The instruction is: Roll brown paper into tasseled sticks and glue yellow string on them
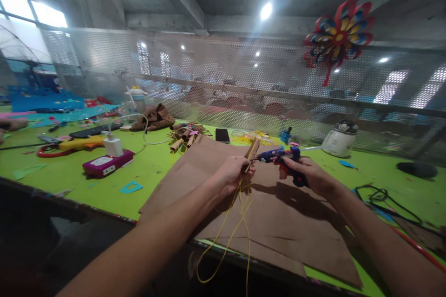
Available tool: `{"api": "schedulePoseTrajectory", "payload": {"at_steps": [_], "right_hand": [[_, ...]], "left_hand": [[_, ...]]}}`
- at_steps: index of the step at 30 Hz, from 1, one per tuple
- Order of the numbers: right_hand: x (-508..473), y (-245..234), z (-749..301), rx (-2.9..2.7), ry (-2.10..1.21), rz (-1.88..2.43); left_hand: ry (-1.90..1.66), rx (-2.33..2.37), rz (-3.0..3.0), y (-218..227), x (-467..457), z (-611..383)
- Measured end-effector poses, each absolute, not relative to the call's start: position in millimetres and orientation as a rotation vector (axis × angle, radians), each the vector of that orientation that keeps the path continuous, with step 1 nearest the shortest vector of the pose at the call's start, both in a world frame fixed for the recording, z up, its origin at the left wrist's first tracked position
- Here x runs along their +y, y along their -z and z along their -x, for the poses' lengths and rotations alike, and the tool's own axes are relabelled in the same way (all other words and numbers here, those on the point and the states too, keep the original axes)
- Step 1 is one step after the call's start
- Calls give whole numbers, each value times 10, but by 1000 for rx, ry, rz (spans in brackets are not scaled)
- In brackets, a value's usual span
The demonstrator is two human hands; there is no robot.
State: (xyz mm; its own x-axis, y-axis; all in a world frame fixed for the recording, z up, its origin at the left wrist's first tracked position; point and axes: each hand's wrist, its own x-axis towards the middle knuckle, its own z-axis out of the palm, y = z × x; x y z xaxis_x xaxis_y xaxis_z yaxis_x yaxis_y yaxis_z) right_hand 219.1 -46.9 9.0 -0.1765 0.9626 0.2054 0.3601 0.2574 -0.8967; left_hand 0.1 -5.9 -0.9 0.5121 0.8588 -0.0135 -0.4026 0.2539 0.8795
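My left hand (234,174) pinches a small brown paper roll (254,147) that points up and away from me. Thin yellow string (228,236) hangs from beneath this hand, looping down past the table's front edge. Wrapped around the handle of a dark blue hot glue gun (278,156) is my right hand (308,174). The gun's nozzle meets or nearly meets the roll beside my left fingertips; whether it touches, I cannot tell. Both hands are above a large sheet of brown paper (278,222) on the green table.
Several brown paper rolls (186,137) are piled at the back, near a black phone (222,135). To the left are a purple power strip (108,163), a yellow glue gun (80,143) and scissors (49,139). A white jar (339,141) and black cable (383,199) lie right. Another person's hand (13,123) shows far left.
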Motion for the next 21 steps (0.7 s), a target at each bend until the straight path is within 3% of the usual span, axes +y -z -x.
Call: {"api": "schedulePoseTrajectory", "payload": {"at_steps": [15, 21], "right_hand": [[-319, 21, -2378, -1472, -829, 1170], [-130, 185, -2632, -1346, -470, 1424]], "left_hand": [[-933, 613, -910, 1, -31, -14], [-996, 640, -964, 14, -12, -15]]}}
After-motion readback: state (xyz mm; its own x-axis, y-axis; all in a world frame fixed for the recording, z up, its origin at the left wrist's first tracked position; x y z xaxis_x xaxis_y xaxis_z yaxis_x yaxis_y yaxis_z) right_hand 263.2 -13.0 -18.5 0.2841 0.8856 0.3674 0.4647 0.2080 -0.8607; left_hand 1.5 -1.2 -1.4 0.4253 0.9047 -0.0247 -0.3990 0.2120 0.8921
